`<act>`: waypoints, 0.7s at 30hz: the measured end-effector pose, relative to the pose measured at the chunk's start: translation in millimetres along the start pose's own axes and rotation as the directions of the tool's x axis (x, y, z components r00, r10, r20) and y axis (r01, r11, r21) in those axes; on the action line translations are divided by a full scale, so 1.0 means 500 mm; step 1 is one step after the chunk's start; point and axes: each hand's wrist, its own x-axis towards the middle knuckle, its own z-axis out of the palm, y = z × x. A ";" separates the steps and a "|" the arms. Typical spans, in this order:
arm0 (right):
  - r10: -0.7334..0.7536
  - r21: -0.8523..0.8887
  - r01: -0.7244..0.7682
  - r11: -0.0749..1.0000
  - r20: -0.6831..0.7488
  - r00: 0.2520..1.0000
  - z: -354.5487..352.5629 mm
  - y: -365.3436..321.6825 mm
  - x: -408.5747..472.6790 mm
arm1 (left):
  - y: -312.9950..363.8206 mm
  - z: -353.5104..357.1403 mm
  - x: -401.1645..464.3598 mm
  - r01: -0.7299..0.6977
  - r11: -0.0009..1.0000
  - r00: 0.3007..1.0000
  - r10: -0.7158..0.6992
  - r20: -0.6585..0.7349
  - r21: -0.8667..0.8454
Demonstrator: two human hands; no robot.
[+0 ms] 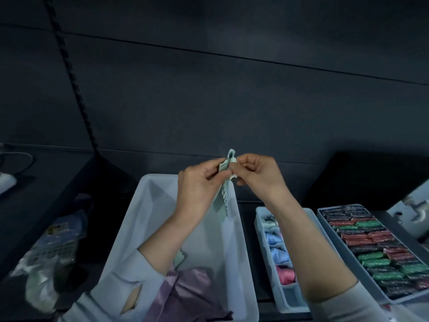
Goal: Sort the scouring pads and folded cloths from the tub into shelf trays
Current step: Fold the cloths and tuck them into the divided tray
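Two hands met above one pale tub [144, 219]. The left hand [197, 189] and the right hand [257, 175] both pinched a single mint cloth [224, 201], which hung down between them over the tub. A purple cloth [185, 296] lay inside. Two trays stood to the right: the narrow tray [260, 226] held folded cloths [277, 248], the wide tray [369, 273] rows of scouring pads [376, 247].
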 end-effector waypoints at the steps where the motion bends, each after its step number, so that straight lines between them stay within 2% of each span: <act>1: -0.006 -0.004 0.006 1.000 -0.004 1.000 0.001 0.000 0.000 | 0.001 -0.001 0.001 -0.003 1.000 1.000 0.003 0.012 0.009; 4: 0.013 0.029 -0.015 0.999 0.056 0.998 0.001 -0.003 0.001 | -0.003 -0.005 0.004 -0.015 0.999 1.000 0.014 0.021 0.031; 6: 0.037 0.114 -0.048 0.992 0.101 0.994 -0.004 -0.007 -0.003 | -0.005 -0.012 0.009 -0.027 0.996 1.000 0.028 -0.010 0.079; 8: 0.026 0.196 -0.042 0.980 0.082 0.996 -0.021 -0.004 -0.009 | -0.005 -0.019 0.018 -0.006 0.997 0.999 0.009 -0.031 0.073; 10: -0.005 0.191 0.001 0.982 0.021 1.000 -0.044 0.018 -0.007 | 0.001 -0.028 0.027 0.044 0.998 0.999 -0.043 -0.011 0.039; 11: -0.013 0.144 0.010 0.990 0.020 1.000 -0.056 0.031 -0.007 | 0.007 -0.032 0.032 0.079 0.997 0.997 -0.079 0.018 0.006; 13: 0.010 0.061 -0.021 0.998 0.170 0.985 -0.065 0.052 -0.013 | 0.022 -0.040 0.041 0.161 0.980 0.984 -0.150 0.096 -0.117; 15: 0.041 0.094 -0.080 0.992 0.355 0.934 -0.052 0.066 -0.029 | 0.038 -0.046 0.050 0.229 0.940 0.968 -0.192 0.164 -0.251; 16: 0.046 0.117 -0.100 0.988 0.395 0.917 -0.043 0.070 -0.035 | 0.044 -0.048 0.055 0.260 0.919 0.959 -0.211 0.188 -0.296; 19: 0.033 0.154 -0.094 0.984 0.359 0.933 -0.017 0.073 -0.044 | 0.042 -0.052 0.074 0.372 0.839 0.926 -0.305 0.223 -0.396; 21: 0.054 0.182 -0.114 0.977 0.306 0.950 -0.008 0.083 -0.042 | 0.021 -0.055 0.077 0.495 0.730 0.869 -0.406 0.283 -0.471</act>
